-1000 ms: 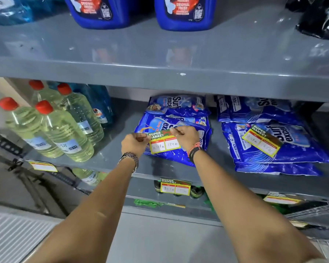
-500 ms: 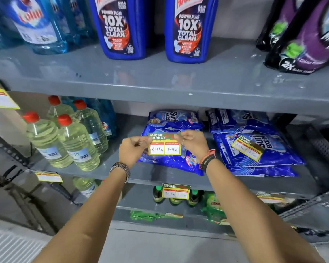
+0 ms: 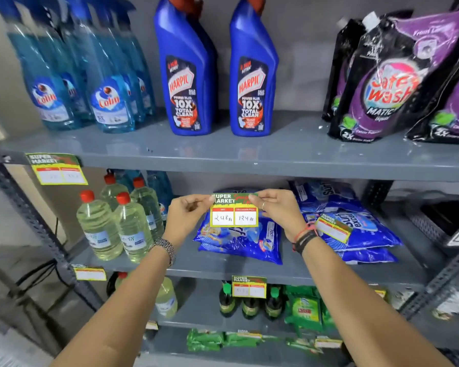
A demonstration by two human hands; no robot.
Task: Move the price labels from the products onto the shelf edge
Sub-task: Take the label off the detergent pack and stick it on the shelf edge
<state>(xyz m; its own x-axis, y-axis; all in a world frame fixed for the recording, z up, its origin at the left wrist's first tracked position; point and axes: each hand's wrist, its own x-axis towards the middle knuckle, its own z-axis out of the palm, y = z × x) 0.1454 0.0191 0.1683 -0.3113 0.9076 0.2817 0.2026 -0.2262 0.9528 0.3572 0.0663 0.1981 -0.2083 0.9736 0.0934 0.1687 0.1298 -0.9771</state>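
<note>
A yellow and green price label (image 3: 234, 213) marked 248 and 124 hangs in the air in front of a stack of blue detergent bags (image 3: 240, 241). My left hand (image 3: 187, 218) pinches its top left corner and my right hand (image 3: 278, 211) pinches its top right corner. It is just below the grey edge of the upper shelf (image 3: 249, 169). A second label (image 3: 333, 227) lies on the right stack of blue bags (image 3: 355, 223). Other labels are stuck on shelf edges: one at the upper left (image 3: 56, 169), one below the middle shelf (image 3: 249, 287).
Blue toilet cleaner bottles (image 3: 252, 72), blue spray bottles (image 3: 109, 75) and purple pouches (image 3: 392, 80) stand on the upper shelf. Clear bottles with red caps (image 3: 117, 223) stand left of the bags. Green packs and dark bottles fill the lower shelves. A slotted metal upright (image 3: 37, 221) runs down the left.
Both hands have lifted the label off the blue bags and raised it toward the upper shelf's edge. The view has tilted upward, showing more of the upper shelf.
</note>
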